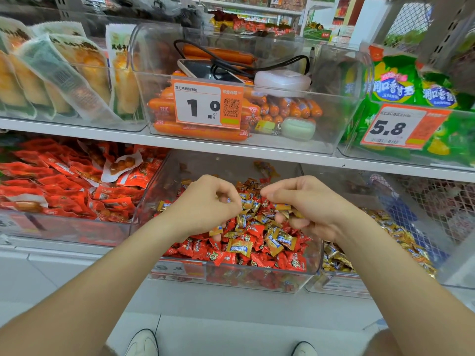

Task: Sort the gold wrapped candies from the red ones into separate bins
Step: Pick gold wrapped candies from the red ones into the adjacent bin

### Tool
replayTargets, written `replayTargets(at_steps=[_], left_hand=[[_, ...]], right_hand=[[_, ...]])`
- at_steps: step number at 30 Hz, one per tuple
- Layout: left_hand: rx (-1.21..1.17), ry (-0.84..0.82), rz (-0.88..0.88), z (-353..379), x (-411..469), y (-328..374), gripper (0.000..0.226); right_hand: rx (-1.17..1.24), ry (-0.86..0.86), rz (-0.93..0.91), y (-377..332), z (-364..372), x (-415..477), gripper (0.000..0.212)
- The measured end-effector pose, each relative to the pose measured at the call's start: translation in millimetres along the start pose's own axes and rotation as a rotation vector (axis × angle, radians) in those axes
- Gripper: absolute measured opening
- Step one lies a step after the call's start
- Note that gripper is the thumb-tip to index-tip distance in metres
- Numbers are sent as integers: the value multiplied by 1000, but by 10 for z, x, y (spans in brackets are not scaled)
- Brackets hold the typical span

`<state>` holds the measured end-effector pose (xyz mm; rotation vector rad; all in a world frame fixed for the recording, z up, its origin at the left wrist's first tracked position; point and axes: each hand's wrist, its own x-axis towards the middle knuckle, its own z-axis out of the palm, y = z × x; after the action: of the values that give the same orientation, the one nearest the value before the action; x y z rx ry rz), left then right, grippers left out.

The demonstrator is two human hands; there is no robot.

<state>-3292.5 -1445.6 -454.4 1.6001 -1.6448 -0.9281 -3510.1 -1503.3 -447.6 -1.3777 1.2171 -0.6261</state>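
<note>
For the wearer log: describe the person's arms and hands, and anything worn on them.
The left arm and right arm are bare to the frame's edge; no sleeves show. The left hand and right hand wear no gloves, and no watch, bracelet or ring is visible.

1. Two hands are showing: left hand (205,205), right hand (308,204).
2. Two shoes (142,343) are showing.
3. Two price tags (208,105) are hanging up top.
4. One phone (198,70) is lying there.
5. Candies (257,242): too many for counting.
</note>
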Motion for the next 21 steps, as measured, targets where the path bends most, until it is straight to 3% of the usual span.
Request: replayTargets(at_steps=[4,8,10,14,16,18,21], left_hand=[[148,-183,37,17,-14,-10,49],[318,-171,183,62,25,-126,25],[419,-178,237,68,36,-169,12],[603,-213,221,67,3,-184,54],[677,-220,204,94,10,-204,63],[707,-231,215,127,42,-235,64],[714,-243,233,153,88,-274,58]], right_hand=[[-258,-10,-146,39,-140,-102,18],[-730,117,-364,105,-214,-135,15],[-886,151,-415,139,-209,-159,32],[-1112,117,-330,124,-122,-241,79],[-1313,58,-284,105,-59,-269,100],[-1460,25,-312,103,0,-263,101],[-1553,19,-356,119,29,-203,83]])
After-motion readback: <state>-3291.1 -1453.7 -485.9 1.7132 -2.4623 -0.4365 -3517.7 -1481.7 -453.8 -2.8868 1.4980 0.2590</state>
